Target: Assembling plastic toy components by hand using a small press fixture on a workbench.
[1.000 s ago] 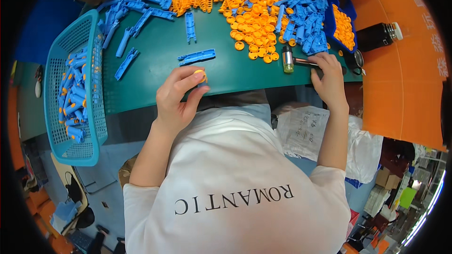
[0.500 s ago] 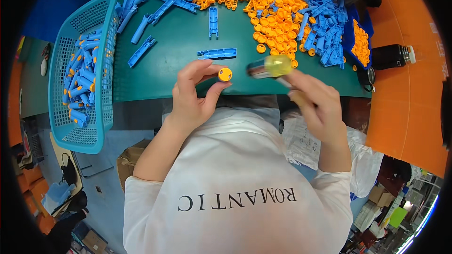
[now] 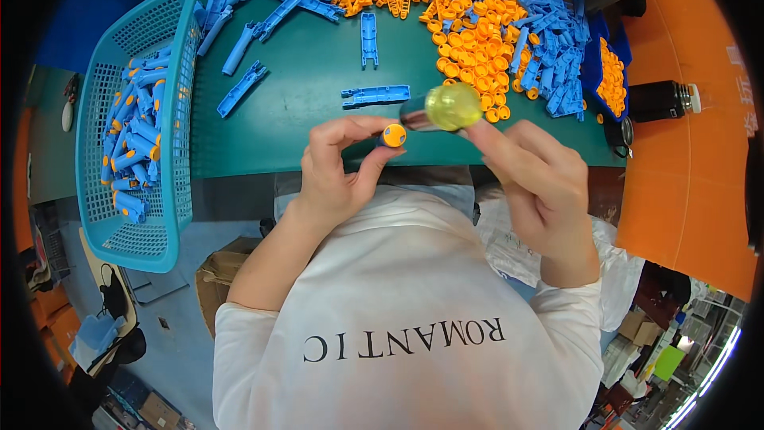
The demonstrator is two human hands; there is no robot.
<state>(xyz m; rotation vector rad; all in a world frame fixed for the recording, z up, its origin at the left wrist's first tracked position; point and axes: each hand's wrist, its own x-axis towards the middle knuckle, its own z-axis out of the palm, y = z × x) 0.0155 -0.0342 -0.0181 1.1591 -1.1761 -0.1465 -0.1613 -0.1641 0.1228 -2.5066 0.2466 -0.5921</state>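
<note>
A round orange cap [image 3: 394,135] faces up between the thumb and fingers of my left hand [image 3: 334,171]. The blue piece under it is mostly hidden by those fingers. My right hand [image 3: 545,183] grips a mallet [image 3: 454,107] with a see-through yellow head end. Motion smears the mallet, and its other end is just above and right of the cap; whether they touch I cannot tell. Beyond my left fingers a blue half-shell [image 3: 376,95] lies crosswise on the green table [image 3: 302,72]. Another blue half-shell [image 3: 369,40] lies lengthwise farther back.
At the left, a light-blue mesh basket [image 3: 180,183] holds several blue pieces with orange caps. Orange caps [image 3: 477,52] and blue parts [image 3: 553,56] are heaped at the back right. A dark-blue bin [image 3: 591,64] and a black bottle [image 3: 656,101] stand at the right.
The mallet has swung left, closer to the cap in my left hand. My left hand and the capped piece appear slightly farther right and lower.
</note>
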